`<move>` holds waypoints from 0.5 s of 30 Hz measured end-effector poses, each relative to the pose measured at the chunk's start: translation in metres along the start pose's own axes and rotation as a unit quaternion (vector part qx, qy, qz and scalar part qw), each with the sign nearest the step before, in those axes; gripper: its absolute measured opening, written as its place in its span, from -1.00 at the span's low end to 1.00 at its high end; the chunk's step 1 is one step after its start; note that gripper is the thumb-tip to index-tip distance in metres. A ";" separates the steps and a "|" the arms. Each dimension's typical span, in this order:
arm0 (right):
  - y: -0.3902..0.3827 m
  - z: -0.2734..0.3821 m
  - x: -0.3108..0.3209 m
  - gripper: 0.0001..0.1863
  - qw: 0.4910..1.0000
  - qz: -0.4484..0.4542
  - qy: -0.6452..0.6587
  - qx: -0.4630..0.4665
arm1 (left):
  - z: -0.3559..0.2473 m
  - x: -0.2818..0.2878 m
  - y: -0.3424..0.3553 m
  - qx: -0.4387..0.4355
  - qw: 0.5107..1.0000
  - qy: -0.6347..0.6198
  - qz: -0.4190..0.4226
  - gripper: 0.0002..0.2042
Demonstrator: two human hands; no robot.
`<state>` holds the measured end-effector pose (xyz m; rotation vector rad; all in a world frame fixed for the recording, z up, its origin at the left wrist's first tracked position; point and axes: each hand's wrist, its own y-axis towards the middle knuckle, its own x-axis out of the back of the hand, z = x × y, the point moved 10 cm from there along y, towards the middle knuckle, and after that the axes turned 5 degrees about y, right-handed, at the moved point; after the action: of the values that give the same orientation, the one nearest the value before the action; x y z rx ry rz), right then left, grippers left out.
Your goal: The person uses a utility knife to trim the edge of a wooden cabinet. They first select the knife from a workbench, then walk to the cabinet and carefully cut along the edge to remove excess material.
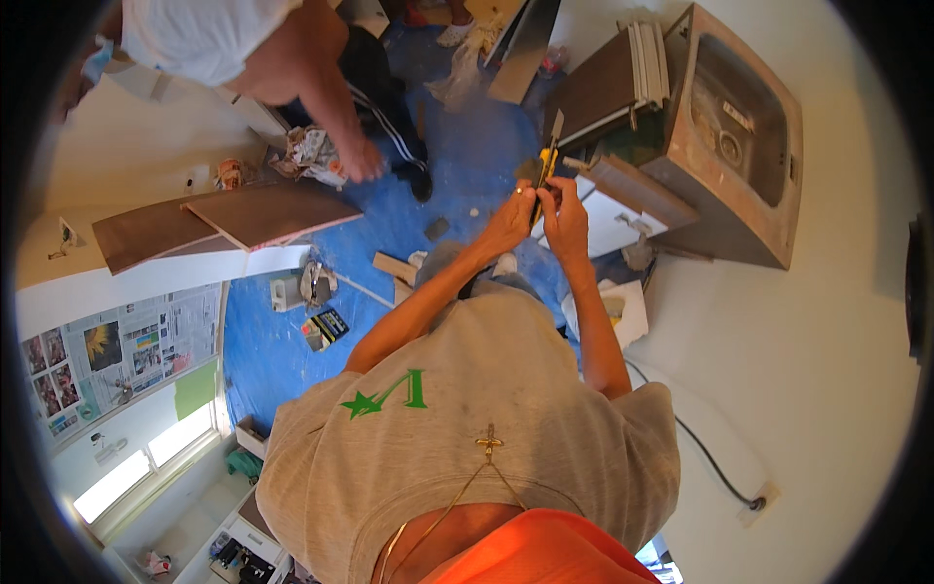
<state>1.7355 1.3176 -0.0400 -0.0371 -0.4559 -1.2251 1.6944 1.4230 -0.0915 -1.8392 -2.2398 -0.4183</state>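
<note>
A yellow and black snap-off utility knife (547,167) is held out in front of my chest, its pale blade pointing away from me. My right hand (566,222) pinches its right side between thumb and fingers. From the left, my left hand (514,216) closes around the lower part of the same knife. A small dark greenish patch (527,170) shows just beyond the left fingers; what it is cannot be made out. Close to the right of the hands stands a cabinet with a stained sink basin (715,73), tipped at an angle.
At the upper left a co-worker (282,58) bends forward, one hand low. Brown boards (272,212) jut in at the left. Blue sheeting (467,136) covers the floor, with a black and yellow box (325,329) on it. A dark cable (705,453) runs to a wall outlet (759,504).
</note>
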 end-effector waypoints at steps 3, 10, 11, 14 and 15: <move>0.032 -0.015 -0.008 -0.77 1.000 -0.007 -0.004 -0.002 | 0.023 -0.002 0.037 0.037 0.998 -0.023 0.048 -0.81; 0.116 -0.048 -0.056 -0.71 0.999 -0.029 -0.031 -0.034 | 0.069 0.033 0.120 -0.068 0.997 0.043 0.009 -0.71; 0.138 -0.054 -0.065 -0.71 0.998 -0.024 -0.035 -0.052 | 0.084 0.039 0.141 -0.019 0.999 -0.005 0.029 -0.70; 0.185 -0.049 -0.093 -0.71 0.998 -0.020 -0.052 -0.031 | 0.111 0.067 0.178 0.056 0.997 -0.030 0.038 -0.65; 0.199 -0.046 -0.104 -0.69 0.997 -0.014 -0.065 -0.033 | 0.105 0.086 0.195 0.011 1.000 -0.010 0.018 -0.64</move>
<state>1.9048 1.4687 -0.0764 -0.1671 -0.5299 -1.2694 1.8703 1.5734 -0.1444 -1.8775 -2.2129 -0.3685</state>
